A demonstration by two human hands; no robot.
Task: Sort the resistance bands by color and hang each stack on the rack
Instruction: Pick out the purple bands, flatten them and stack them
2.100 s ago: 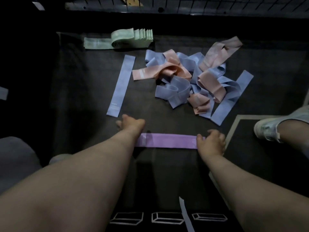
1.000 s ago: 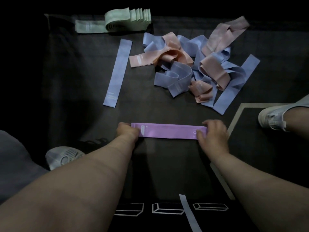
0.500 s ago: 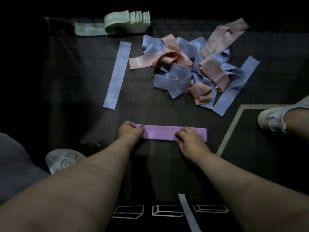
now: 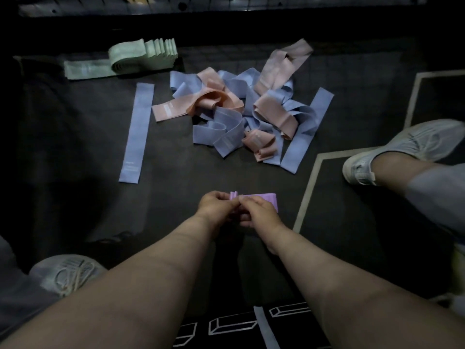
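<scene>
1. Both hands meet at the centre of the view: the left hand (image 4: 217,207) and the right hand (image 4: 256,211) are pinched together on a purple band (image 4: 261,198), which is bunched into folds between the fingers, its free end sticking out toward 3 o'clock.
2. At 10 o'clock from the hands, a single blue band (image 4: 137,133) lies flat and straight on the dark mat (image 4: 83,152), apart from the rest.
3. At 12 o'clock sits the unsorted pile (image 4: 241,114), blue and pink bands tangled over one another.
4. At 11 o'clock, beyond the blue band, the green bands (image 4: 141,56) are gathered in a folded stack, one laid flat beneath it.
5. At 6 o'clock, near the bottom edge, another blue strip (image 4: 266,331) pokes into view.
6. My reading of progress: green looks sorted; purple is being folded; blue has barely begun; pink is untouched. Most of the sorting is left.
7. Nothing appears hung yet. A dark grid along the top edge at 12 o'clock may be the rack (image 4: 226,3), but I cannot tell for sure.
8. Two pale shoes frame the work: one shoe (image 4: 402,149) at 2 o'clock, another shoe (image 4: 68,273) at 8 o'clock.
</scene>
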